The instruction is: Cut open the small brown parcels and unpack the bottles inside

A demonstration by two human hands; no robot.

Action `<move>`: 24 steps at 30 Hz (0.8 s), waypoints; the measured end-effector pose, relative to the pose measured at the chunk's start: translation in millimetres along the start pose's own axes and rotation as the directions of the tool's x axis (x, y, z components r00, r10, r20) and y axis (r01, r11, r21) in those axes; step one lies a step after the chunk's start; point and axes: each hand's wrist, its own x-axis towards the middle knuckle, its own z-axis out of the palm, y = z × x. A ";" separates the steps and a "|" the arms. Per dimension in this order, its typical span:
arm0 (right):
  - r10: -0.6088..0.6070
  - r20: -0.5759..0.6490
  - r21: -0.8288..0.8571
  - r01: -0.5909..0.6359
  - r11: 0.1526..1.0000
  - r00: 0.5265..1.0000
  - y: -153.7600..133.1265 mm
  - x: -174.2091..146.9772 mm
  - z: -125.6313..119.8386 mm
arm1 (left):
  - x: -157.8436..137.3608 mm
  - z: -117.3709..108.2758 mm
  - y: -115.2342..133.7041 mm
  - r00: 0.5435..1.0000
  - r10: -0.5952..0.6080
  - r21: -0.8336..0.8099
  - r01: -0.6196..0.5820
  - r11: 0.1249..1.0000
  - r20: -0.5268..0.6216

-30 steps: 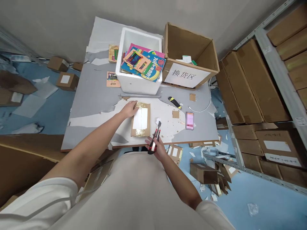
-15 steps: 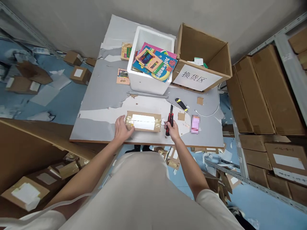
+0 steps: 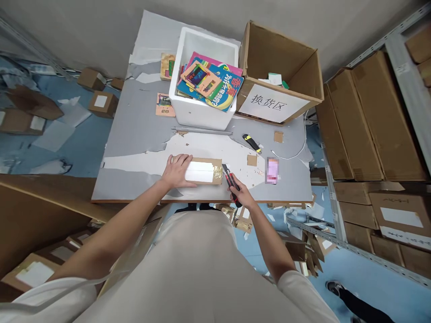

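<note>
A small cardboard box with a white label and shiny tape lies lengthwise on the table. My left hand grips its left end, thumb along the near side and fingers over the top toward the far edge; the tape at that end is covered. My right hand, closed around a red and black box cutter, is just right of the box. The cutter's blade tilts up and left, its tip close to the taped right end; I cannot tell whether it touches.
Behind stand a white foam box of books and a large open carton. A black and yellow cutter, a blurred pink item and a white cable lie right. Loaded shelving flanks the table; a person's leg shows lower right.
My left hand has slid further over the box's left end. My right hand has lowered slightly, and the box cutter has swung from upright to leaning left toward the box. A leg has come into view.
</note>
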 end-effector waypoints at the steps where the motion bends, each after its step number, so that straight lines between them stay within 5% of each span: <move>1: 0.005 0.012 -0.004 -0.005 1.000 1.000 -0.6 -0.1 -2.3 | -0.1 0.6 -0.4 1.000 0.006 -0.007 -0.006 1.000 -0.004; 15: 0.001 -0.028 -0.023 -0.002 1.000 1.000 -0.4 -5.4 9.1 | 1.9 5.1 -5.9 0.999 -0.001 -0.070 -0.003 0.998 -0.047; 24: 0.070 0.094 -0.220 -0.047 0.974 0.993 -24.6 12.6 -19.9 | 4.4 3.9 -7.0 1.000 -0.003 -0.080 0.001 0.997 -0.022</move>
